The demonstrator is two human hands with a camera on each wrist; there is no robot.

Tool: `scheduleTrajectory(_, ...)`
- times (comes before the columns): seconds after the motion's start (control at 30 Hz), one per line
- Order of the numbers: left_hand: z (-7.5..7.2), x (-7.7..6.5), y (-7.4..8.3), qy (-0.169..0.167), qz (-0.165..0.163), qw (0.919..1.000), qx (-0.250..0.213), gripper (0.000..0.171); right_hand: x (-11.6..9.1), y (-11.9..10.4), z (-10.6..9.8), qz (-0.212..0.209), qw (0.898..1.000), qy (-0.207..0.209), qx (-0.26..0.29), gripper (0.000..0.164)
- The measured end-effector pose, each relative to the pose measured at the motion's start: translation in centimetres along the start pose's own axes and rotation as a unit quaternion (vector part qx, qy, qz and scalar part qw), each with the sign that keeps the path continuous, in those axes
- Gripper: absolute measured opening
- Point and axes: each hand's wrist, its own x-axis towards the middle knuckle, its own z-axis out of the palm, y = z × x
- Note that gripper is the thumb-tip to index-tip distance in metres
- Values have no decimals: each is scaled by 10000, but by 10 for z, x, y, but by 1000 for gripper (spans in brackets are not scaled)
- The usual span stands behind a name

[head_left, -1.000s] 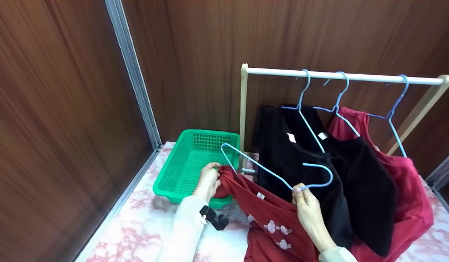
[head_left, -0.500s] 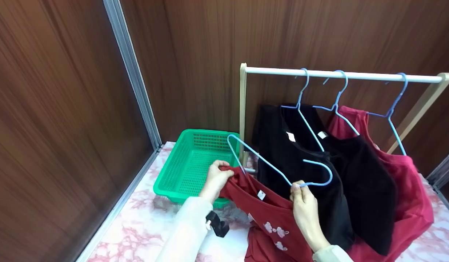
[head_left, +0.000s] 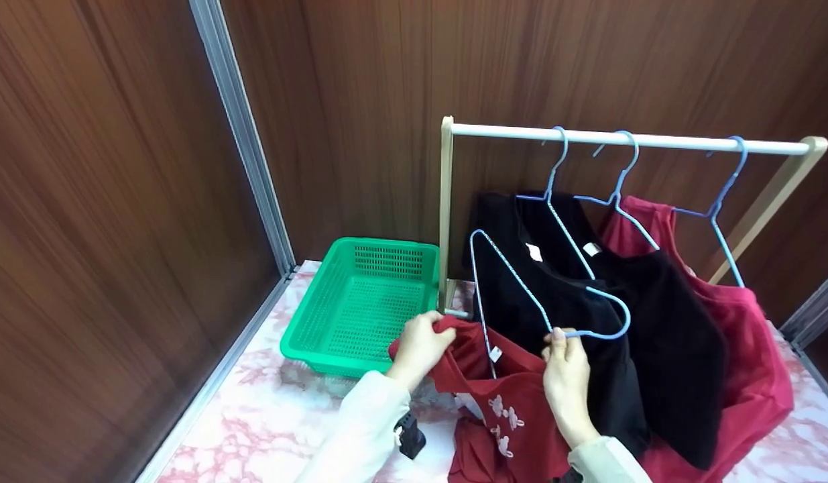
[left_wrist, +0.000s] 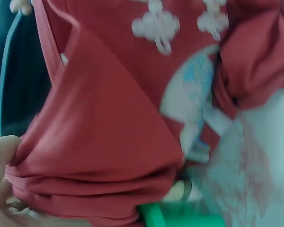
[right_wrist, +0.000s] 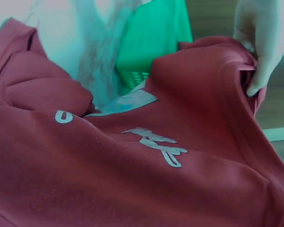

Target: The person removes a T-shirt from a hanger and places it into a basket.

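Note:
My left hand [head_left: 422, 347] grips the shoulder edge of a red top [head_left: 517, 396] with pale flower-shaped trims, drawing its neckline wide. Thumb and fingers of my right hand [head_left: 566, 379] pinch a light blue hanger [head_left: 591, 334] at the base of its hook. The hanger's hook points right, and one end of it stands up above the neckline. Its straight bar runs down inside the neck opening, past a white label [head_left: 496, 353]. In the left wrist view, the red cloth [left_wrist: 99, 109] bunches in folds between the left thumb and fingers.
Behind the hands, a rack with a white rail [head_left: 682, 142] carries two black tops [head_left: 521, 248] and a pinkish-red one [head_left: 742, 308] on blue hangers. A green basket [head_left: 306, 352] stands left of the rack on the marbled surface [head_left: 253, 429]. Brown panels enclose the area.
My left hand has shifted right and slightly down, opening the neckline wider. The hanger has turned, its raised end swinging up and right, and its bar sits inside the neck opening.

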Motion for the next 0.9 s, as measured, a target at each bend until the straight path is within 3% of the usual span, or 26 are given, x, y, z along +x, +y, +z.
scheduleTrajectory(0.17, 12, -13, 13, -631, 174, 9919, -1086, 17, 6, -5, 11, 89, 9997, -75, 201, 28)
scheduleTrajectory(0.23, 18, -22, 17, -824, 379, 9881, -1240, 22, 9, -8, 14, 142, 9993, -69, 340, 29)
scheduleTrajectory(0.37, 31, -38, 20, -986, 927, 9871, -860, 28, 11, -13, 19, 270, 9986, -43, 445, 31)
scheduleTrajectory(0.5, 41, -51, 18, -1032, 1302, 9860, -163, 55, 10, -16, 21, 350, 9984, -83, 434, 32)
scheduleTrajectory(0.57, 46, -57, 16, -877, 1491, 9841, 390, 73, 9, -17, 23, 398, 9980, -84, 476, 33)
scheduleTrajectory(0.67, 53, -65, 15, -517, 1741, 9776, 1066, 83, 8, -18, 25, 451, 9971, -77, 613, 32)
scheduleTrajectory(0.77, 58, -71, 17, -320, 1795, 9763, 1162, 79, 6, -20, 28, 499, 9966, -170, 639, 31)
scheduleTrajectory(0.9, 59, -73, 18, -329, 1722, 9809, 841, 66, 5, -21, 30, 399, 9981, -392, 259, 28)
